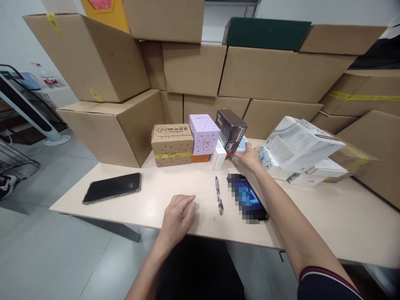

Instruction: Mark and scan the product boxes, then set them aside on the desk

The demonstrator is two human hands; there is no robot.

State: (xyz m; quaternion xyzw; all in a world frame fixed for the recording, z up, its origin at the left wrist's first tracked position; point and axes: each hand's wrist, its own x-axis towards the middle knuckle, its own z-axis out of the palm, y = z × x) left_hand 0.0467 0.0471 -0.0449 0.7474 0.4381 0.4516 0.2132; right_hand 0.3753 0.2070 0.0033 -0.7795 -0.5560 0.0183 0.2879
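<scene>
A long, pale wooden table (168, 183) is in front of the person. Behind it, big plain brown cardboard boxes (193, 68) are piled up like a wall. A long dark green box (267, 34) lies on top of them.

On the right side of the table, a big shiny white box (301, 143) sits tilted on smaller white boxes (326, 171). Near the middle is a light brown cardboard box with yellow tape (173, 146). Touching it is a light purple box with dark dots (204, 135), sitting on something orange (200, 158). Next comes a shiny dark brown box (230, 128).

The left hand (179, 213) rests near the front edge, fingers a little bent, with nothing to be seen in it. The right hand (249, 157) reaches to the pale blue and white box (242, 143), which is beside the dark brown box and partly hidden. I cannot tell if the fingers grip it.

A flat black phone (112, 187) lies on the left. Another black phone with a lit blue screen (250, 199) lies near the right arm; its picture is blurred. A small white box with red edges (218, 158) stands near the purple one. Smallest is a thin clear and black pen (218, 196), between the left hand and the lit phone.
</scene>
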